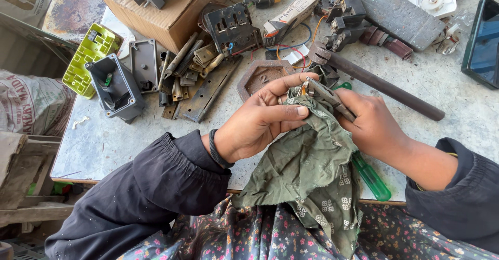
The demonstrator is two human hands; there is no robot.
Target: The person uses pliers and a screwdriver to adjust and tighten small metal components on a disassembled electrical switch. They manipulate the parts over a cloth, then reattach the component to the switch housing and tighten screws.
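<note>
At the tabletop's (104,145) near edge, the left hand (254,120) is closed around a green cloth (306,166), pressing it against pliers (325,95) gripped in the closed right hand (374,127). A green-handled screwdriver (370,177) lies beneath the right wrist, and a metal rod (384,86) just beyond.

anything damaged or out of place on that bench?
Yes. A rusty hexagonal plate and corroded metal strips lie in a loose heap among cut wires. The green screwdriver pokes over the table edge. Left hand and right hand hold a metal part in a green cloth.
</note>
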